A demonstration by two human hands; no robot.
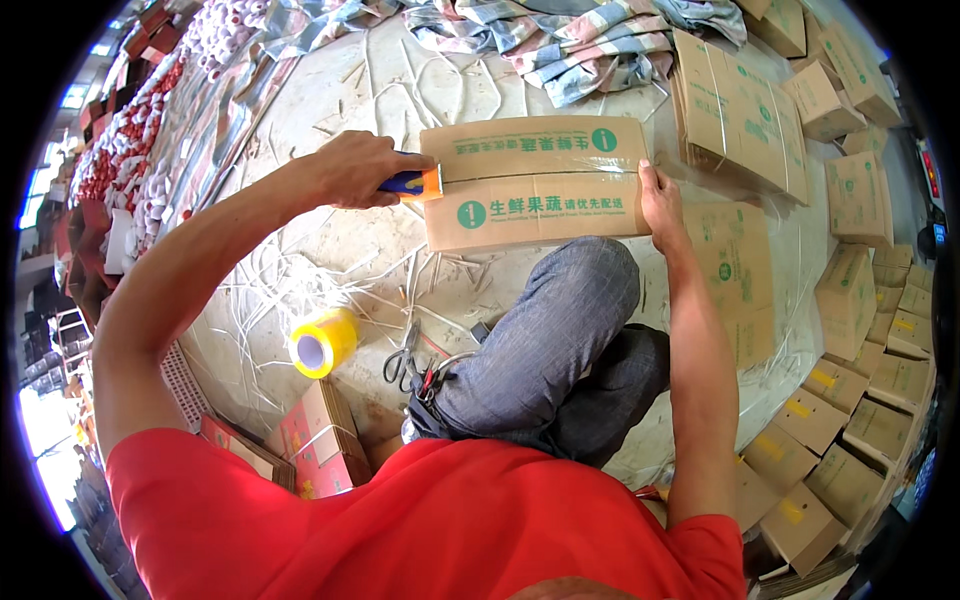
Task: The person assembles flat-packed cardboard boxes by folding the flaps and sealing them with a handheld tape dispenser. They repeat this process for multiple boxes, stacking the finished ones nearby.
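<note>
A brown cardboard box [540, 210] with green printing stands in front of my knees, its two top flaps meeting along a middle seam. At the box's left end, my left hand [365, 172] is closed around a blue and orange tape dispenser [412, 182], which touches the end of the seam. My right hand [661, 205] grips the right end of the box, thumb and fingers at its edge. Shiny clear tape [626, 170] shows by that end of the seam. Part of the dispenser is hidden under my left hand.
A yellow tape roll [323, 342] and black scissors [402, 362] lie by white strapping scraps [275, 300]. Flat cartons [740, 115] are stacked at far right, with a flattened one [728, 280] nearer. Several closed boxes [810, 420] line the right. Checked cloth [590, 45] lies beyond.
</note>
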